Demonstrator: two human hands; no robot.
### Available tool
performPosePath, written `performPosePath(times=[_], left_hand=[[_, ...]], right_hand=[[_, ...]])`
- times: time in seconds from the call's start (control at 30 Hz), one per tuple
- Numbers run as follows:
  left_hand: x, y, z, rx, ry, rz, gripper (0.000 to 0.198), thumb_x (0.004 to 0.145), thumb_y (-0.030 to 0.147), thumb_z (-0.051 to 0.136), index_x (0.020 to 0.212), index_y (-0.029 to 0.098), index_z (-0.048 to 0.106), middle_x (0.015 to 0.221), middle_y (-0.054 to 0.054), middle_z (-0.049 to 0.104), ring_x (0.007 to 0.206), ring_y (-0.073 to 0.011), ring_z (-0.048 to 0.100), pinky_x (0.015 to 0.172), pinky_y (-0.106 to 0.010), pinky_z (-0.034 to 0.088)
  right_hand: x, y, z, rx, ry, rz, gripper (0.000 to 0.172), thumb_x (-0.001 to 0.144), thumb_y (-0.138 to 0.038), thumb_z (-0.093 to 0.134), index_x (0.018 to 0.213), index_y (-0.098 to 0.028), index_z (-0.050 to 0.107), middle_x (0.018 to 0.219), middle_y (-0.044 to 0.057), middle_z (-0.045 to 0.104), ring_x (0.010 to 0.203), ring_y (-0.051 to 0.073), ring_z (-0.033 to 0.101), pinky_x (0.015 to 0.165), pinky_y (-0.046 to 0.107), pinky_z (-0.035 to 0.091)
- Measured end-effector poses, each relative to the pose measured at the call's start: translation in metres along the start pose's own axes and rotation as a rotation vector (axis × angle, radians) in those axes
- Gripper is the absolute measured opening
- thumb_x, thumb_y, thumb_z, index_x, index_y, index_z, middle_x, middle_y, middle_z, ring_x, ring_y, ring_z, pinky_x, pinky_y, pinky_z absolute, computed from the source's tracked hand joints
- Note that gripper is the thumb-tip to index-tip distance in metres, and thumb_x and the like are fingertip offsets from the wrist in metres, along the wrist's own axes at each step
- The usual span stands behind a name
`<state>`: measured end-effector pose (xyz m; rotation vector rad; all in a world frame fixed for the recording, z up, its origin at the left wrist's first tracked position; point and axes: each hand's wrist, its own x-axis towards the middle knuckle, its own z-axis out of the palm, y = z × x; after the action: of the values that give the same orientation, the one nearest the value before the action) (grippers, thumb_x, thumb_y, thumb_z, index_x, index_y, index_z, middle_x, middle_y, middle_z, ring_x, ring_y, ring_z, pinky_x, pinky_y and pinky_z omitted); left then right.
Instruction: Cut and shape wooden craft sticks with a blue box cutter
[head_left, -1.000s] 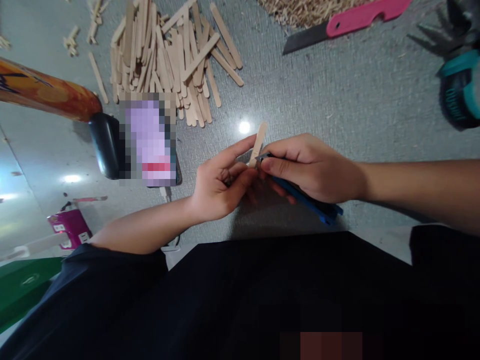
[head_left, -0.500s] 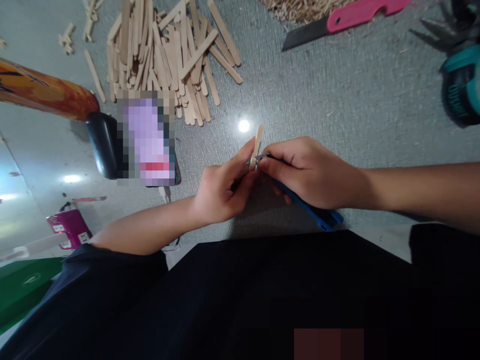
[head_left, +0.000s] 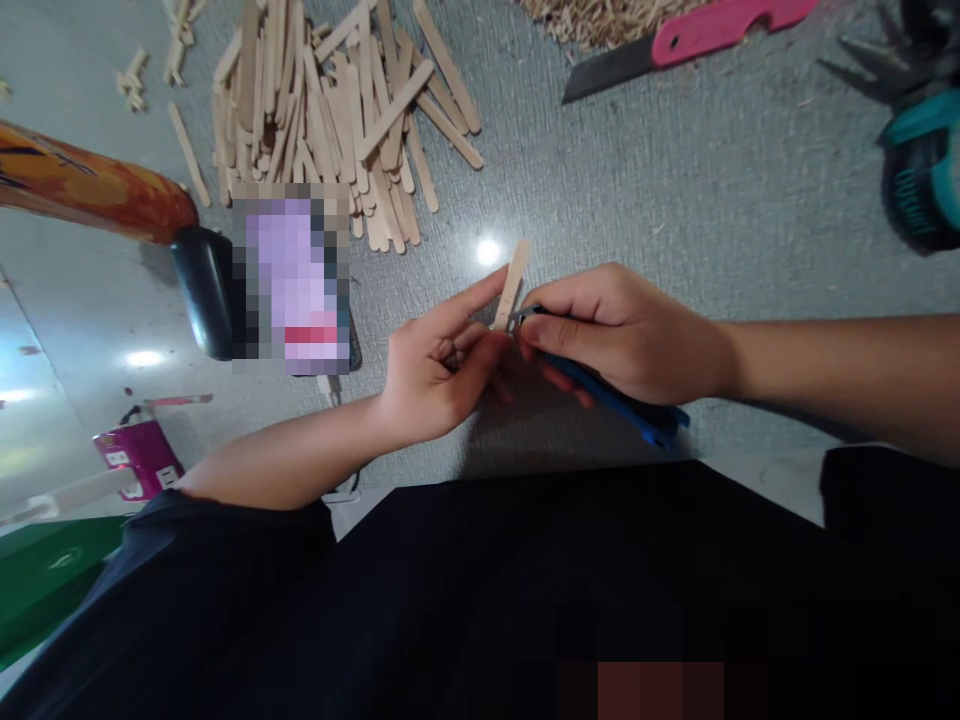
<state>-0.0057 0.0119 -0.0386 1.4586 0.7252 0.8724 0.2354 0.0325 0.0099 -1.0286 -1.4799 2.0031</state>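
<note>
Left hand [head_left: 431, 385] is pinching a wooden craft stick [head_left: 514, 275] by its low end, so most of it is sticking up free. I am gripping a blue utility knife [head_left: 637, 415] in my right hand [head_left: 630, 335], blade touching the stick beside my left fingertips.

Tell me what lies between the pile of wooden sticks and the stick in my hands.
In the head view, only bare grey floor with a glare spot lies between the pile and the stick, which the left hand pinches.
</note>
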Motion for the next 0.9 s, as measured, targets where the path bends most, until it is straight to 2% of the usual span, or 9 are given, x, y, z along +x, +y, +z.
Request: performPosePath(times=[0.1, 0.23, 0.37, 0.53, 0.7, 0.8, 0.9], left_hand=[[0.001, -0.001, 0.0, -0.01, 0.002, 0.028, 0.056, 0.118, 0.025, 0.066, 0.173, 0.033, 0.058, 0.086, 0.001, 0.083, 0.053, -0.0118, 0.077, 0.048, -0.018, 0.066], [-0.004, -0.011, -0.001, -0.011, 0.023, -0.026, 0.069, 0.115, 0.04, 0.076, 0.179, 0.038, 0.05, 0.08, 0.004, 0.078, 0.058, -0.0164, 0.08, 0.049, -0.024, 0.067], [-0.008, -0.019, -0.001, -0.012, 0.071, -0.07, 0.081, 0.111, 0.049, 0.082, 0.182, 0.04, 0.044, 0.072, 0.007, 0.069, 0.067, -0.0228, 0.085, 0.054, -0.029, 0.069], [-0.003, -0.008, 0.001, 0.049, 0.01, 0.002, 0.073, 0.113, 0.045, 0.076, 0.179, 0.038, 0.044, 0.072, 0.008, 0.073, 0.05, -0.0147, 0.074, 0.046, -0.023, 0.063], [0.0, -0.004, 0.001, 0.021, 0.011, -0.034, 0.068, 0.117, 0.041, 0.07, 0.179, 0.037, 0.043, 0.078, 0.005, 0.078, 0.047, -0.0125, 0.071, 0.043, -0.021, 0.058], [0.001, -0.009, -0.001, 0.031, 0.025, -0.008, 0.074, 0.114, 0.047, 0.074, 0.18, 0.039, 0.04, 0.072, 0.008, 0.071, 0.043, -0.0118, 0.066, 0.042, -0.022, 0.054], [0.003, -0.011, -0.005, 0.062, -0.04, 0.039, 0.071, 0.117, 0.044, 0.069, 0.18, 0.038, 0.038, 0.062, 0.012, 0.056, 0.037, -0.0073, 0.051, 0.04, -0.019, 0.041]], right_hand=[[0.001, 0.0, 0.0, -0.024, -0.009, -0.002, 0.04, 0.117, -0.032, 0.07, 0.078, -0.022, 0.067, 0.061, -0.004, 0.068, 0.046, 0.011, 0.062, 0.045, 0.024, 0.05], [0.002, -0.001, -0.001, 0.003, -0.026, 0.034, 0.042, 0.118, -0.024, 0.064, 0.076, -0.022, 0.068, 0.062, -0.002, 0.07, 0.046, 0.011, 0.063, 0.044, 0.023, 0.048], [0.002, -0.002, -0.001, 0.076, -0.029, 0.049, 0.042, 0.118, -0.024, 0.064, 0.076, -0.022, 0.067, 0.062, -0.002, 0.07, 0.046, 0.011, 0.064, 0.044, 0.023, 0.047], [0.004, 0.001, 0.0, 0.182, 0.09, 0.023, 0.037, 0.118, -0.035, 0.07, 0.084, -0.021, 0.068, 0.063, -0.003, 0.069, 0.046, 0.012, 0.064, 0.045, 0.024, 0.05], [0.003, 0.001, 0.001, 0.175, 0.095, 0.041, 0.044, 0.114, -0.051, 0.076, 0.083, -0.022, 0.069, 0.062, -0.001, 0.069, 0.046, 0.014, 0.064, 0.043, 0.026, 0.05], [0.001, 0.001, 0.004, 0.165, 0.175, 0.038, 0.045, 0.112, -0.056, 0.08, 0.083, -0.022, 0.069, 0.063, -0.001, 0.07, 0.047, 0.014, 0.064, 0.043, 0.027, 0.05], [0.001, 0.002, 0.005, 0.18, 0.347, -0.011, 0.035, 0.105, -0.053, 0.09, 0.094, -0.025, 0.072, 0.068, -0.004, 0.071, 0.051, 0.014, 0.064, 0.045, 0.028, 0.052]])
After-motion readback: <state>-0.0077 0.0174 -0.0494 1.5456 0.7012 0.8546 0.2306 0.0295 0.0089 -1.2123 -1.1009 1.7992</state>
